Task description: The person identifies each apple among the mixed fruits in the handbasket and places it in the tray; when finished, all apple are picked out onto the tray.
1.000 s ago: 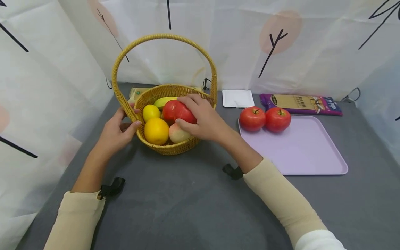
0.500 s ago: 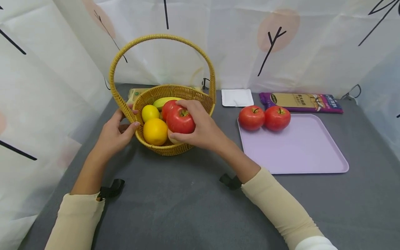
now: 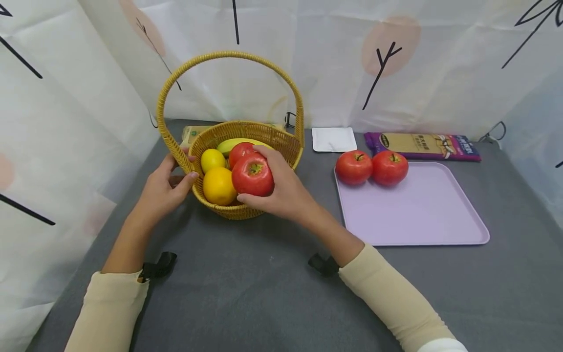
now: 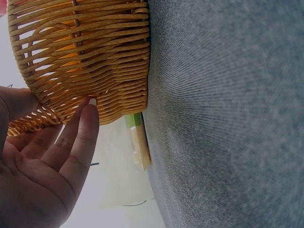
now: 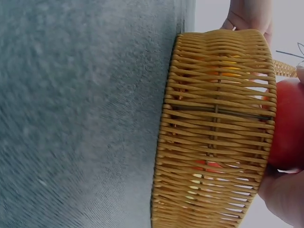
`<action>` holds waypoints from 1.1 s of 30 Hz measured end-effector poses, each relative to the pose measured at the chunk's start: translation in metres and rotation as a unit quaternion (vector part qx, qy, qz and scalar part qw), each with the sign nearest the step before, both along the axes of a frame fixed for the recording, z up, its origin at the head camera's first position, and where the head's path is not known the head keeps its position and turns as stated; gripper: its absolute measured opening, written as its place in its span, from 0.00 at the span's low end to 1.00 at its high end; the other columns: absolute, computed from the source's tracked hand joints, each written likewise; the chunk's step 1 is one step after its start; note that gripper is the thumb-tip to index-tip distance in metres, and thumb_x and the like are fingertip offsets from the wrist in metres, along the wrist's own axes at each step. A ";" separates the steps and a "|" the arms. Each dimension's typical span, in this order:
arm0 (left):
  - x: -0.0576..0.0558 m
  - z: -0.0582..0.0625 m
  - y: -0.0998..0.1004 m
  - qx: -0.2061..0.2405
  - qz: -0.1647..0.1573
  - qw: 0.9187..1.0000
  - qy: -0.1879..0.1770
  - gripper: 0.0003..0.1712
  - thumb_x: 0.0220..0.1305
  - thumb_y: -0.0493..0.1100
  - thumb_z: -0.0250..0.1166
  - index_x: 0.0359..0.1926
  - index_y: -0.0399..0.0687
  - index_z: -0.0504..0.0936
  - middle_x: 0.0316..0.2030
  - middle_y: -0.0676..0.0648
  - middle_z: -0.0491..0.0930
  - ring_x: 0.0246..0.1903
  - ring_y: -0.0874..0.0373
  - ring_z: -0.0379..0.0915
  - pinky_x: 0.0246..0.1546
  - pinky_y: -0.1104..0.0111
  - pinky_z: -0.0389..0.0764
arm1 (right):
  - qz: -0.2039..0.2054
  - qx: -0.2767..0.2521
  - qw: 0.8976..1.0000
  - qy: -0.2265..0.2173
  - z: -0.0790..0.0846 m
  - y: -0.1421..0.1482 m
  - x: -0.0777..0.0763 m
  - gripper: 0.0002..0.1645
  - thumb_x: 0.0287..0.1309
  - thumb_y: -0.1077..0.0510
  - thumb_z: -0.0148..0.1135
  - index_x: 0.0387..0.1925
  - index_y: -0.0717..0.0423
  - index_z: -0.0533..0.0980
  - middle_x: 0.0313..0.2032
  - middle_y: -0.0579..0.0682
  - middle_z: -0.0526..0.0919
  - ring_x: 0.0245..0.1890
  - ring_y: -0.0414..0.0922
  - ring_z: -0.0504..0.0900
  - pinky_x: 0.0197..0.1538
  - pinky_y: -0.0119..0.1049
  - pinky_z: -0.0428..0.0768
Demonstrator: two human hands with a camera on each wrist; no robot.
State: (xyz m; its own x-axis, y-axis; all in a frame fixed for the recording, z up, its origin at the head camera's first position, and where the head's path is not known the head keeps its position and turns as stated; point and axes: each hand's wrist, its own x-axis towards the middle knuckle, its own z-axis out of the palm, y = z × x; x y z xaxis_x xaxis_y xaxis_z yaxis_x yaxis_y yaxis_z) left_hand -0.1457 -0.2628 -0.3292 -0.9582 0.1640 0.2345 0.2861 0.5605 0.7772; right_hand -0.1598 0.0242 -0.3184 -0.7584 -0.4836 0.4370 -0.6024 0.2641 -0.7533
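A yellow wicker basket (image 3: 237, 213) with a tall hoop handle stands at the back left of the table. My left hand (image 3: 163, 188) holds its left side near the handle's foot, thumb at the rim and fingers against the outer weave (image 4: 114, 80). My right hand (image 3: 281, 183) grips a red apple (image 3: 252, 175) over the basket's front right part. Under and beside that apple lie a yellow lemon (image 3: 212, 160), an orange (image 3: 219, 186), a banana (image 3: 233, 144) and another red fruit (image 3: 239, 151). The held apple hides what lies beneath it.
Right of the basket is a lilac tray (image 3: 418, 210), with two red apples (image 3: 354, 167) at its back left corner. A purple-and-gold packet (image 3: 422, 146) and a white square packet (image 3: 334, 140) lie behind. Another packet (image 3: 193, 132) shows behind the basket. A patterned cloth (image 3: 330, 58) closes the back.
My right hand has shifted slightly left and toward me with the apple, whose stalk end has turned into view. The pale peach has become hidden. My left hand has stayed on the basket.
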 end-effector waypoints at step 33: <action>0.001 0.000 0.000 0.001 0.001 1.000 -0.006 0.37 0.73 0.39 0.59 0.77 0.43 0.54 0.66 0.37 0.70 0.51 0.35 0.79 0.39 0.86 0.74 | -0.070 -0.050 0.996 0.037 -0.004 0.010 0.015 0.50 0.41 0.51 0.83 0.66 0.54 0.68 0.60 0.49 0.69 0.58 0.41 0.69 0.51 0.38 0.81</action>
State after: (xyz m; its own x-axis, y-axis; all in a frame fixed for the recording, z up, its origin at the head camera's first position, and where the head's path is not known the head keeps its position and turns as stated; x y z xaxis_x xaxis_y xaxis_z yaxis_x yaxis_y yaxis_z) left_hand -0.1451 -0.2626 -0.3288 -0.9612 0.1617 0.2236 0.2759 0.5598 0.7813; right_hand -0.1443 0.0345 -0.3222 -0.7799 -0.3266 0.5340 -0.6190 0.2759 -0.7353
